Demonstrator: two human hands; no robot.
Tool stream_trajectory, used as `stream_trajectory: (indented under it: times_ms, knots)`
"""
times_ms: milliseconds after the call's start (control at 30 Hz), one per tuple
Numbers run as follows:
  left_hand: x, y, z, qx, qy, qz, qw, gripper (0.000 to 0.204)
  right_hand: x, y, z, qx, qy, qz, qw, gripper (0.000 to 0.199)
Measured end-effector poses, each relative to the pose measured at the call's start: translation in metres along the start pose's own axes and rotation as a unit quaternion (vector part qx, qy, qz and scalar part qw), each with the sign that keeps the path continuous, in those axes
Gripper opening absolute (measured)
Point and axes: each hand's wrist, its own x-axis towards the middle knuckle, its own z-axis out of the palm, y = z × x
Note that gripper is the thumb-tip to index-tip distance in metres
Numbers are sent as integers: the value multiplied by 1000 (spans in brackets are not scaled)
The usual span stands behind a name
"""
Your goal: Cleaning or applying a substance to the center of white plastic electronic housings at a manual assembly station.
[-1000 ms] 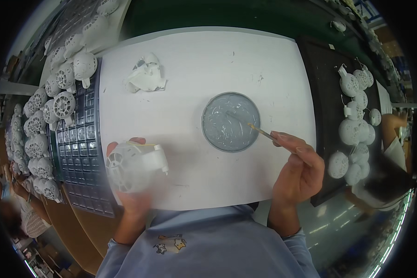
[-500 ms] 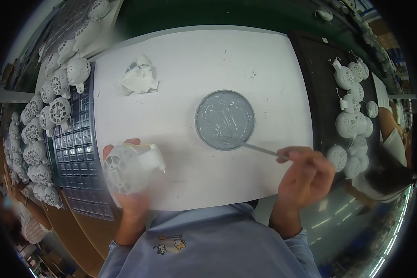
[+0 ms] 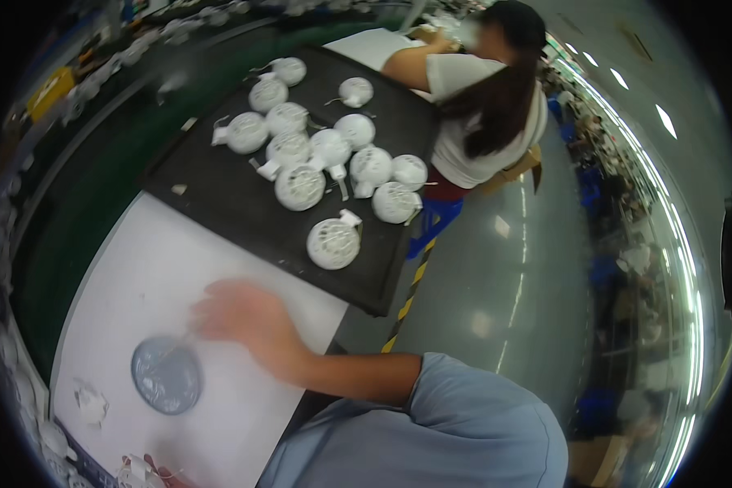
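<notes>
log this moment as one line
right hand: blurred, near grey paste | left hand: holding white housing, partly cropped | black tray: bears more housings

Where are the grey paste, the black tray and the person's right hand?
Grey paste (image 3: 167, 381): head view, middle of its surface.
Black tray (image 3: 248, 213): head view, bare surface near its edge.
Right hand (image 3: 248, 320): head view, middle of the blurred hand.

Ceiling lights (image 3: 665, 120) bright upper right, glare streaks on grey floor (image 3: 459, 281); right hand (image 3: 240, 315) motion-blurred, finger detail seemingly lost; fisheye bends edges, corners black.
</notes>
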Motion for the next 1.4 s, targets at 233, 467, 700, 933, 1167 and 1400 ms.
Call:
stream_trajectory:
  times_ms: [233, 467, 700, 933, 1167, 1400]
  knots:
    - [4, 1, 4, -239, 64, -106, 963, 29, -16, -11, -9, 0, 10, -45, 999, 21]
    - [8, -12, 15, 77, 79, 32, 993, 25, -8, -11, -2, -8, 6, -48, 999, 15]
    - [2, -8, 19, -203, 125, -26, 971, 29, -7, -14, -2, -10, 15, -53, 998, 14]
    - [-2, -15, 33, -334, 140, -31, 932, 30, -9, -20, -2, 16, 20, -58, 998, 17]
    - [-2, -9, 21, -325, 95, -28, 941, 36, -3, -23, -7, -13, 39, -106, 993, 12]
    - [1, 1, 9, -380, 64, -36, 922, 36, -8, -23, 1, -42, 11, -170, 984, 12]
